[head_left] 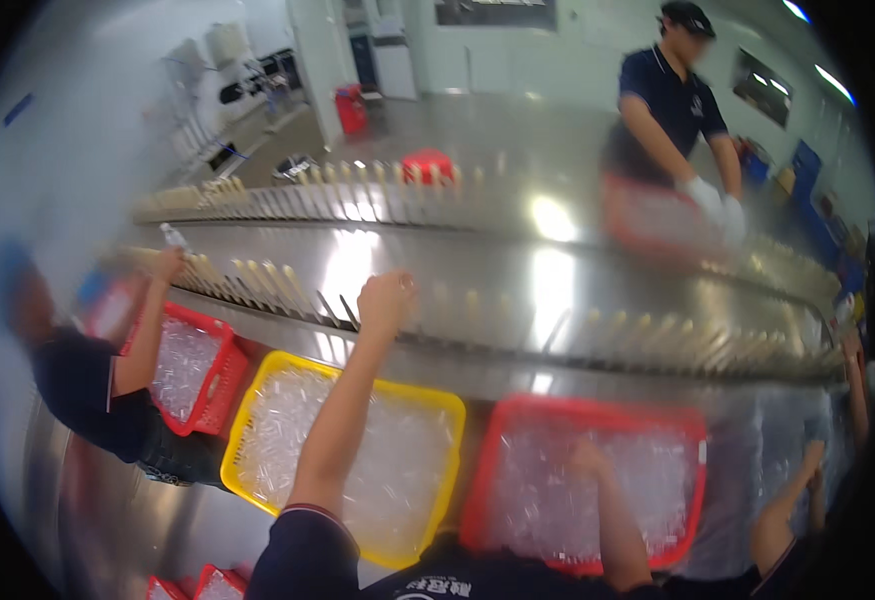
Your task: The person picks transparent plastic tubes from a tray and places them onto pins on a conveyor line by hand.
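My left hand (387, 300) reaches up over a yellow basket (257, 385) to the near row of upright pegs (277, 290) on a steel conveyor. Its fingers are curled into a fist at the pegs, and anything inside it is hidden. My right hand (589, 460) is lowered into a red basket (597, 408) full of small clear bottles (547, 500). That hand is blurred, so its grip is unclear. The yellow basket holds the same clear bottles (397, 460).
A second peg row (377, 195) runs along the far side. A person on my left (87, 380) lifts a bottle to the pegs beside another red basket (219, 385). Across the line a gloved person (672, 110) handles a red crate (657, 220). Another person's arms (797, 500) are at my right.
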`<state>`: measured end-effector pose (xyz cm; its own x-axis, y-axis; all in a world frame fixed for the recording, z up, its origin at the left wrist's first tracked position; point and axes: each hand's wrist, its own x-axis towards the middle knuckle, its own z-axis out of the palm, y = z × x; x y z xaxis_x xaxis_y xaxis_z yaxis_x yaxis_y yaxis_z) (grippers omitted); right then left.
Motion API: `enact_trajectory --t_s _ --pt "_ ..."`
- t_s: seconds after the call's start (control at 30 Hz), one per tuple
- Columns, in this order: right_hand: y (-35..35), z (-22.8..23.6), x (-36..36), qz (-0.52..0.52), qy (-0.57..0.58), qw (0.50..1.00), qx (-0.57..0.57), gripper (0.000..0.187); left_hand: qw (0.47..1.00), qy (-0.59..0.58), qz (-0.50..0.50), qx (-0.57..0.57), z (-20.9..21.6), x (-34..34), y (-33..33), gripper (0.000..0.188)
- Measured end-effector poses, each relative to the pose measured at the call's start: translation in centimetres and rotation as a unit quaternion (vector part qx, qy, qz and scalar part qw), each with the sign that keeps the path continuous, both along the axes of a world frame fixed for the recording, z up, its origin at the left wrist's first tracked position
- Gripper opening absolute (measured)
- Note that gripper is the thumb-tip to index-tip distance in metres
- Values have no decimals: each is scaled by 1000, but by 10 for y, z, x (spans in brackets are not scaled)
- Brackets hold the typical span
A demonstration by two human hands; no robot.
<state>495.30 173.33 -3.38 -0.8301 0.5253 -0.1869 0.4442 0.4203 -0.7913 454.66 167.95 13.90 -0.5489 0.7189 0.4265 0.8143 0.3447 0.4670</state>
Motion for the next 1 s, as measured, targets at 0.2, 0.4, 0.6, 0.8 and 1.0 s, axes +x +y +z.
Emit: enact_trajectory --t_s 0.2,0.4,0.6,0.8,1.0 --pt "-31 110 -50 -193 276 868 -366 33 997 56 39 42 5 65 -19 40" --pt "-50 158 -54 -194 280 907 -247 31 914 -238 -315 91 -11 214 -62 35" --pt "-59 116 -55 -150 285 937 -135 31 813 -523 -193 165 -60 218 -62 17" --pt "-67 75 2 -201 224 913 -277 45 882 -358 12 307 8 61 -35 19" --pt "-93 86 54 -334 180 881 -282 33 972 -84 60 212 21 -26 -22 28"
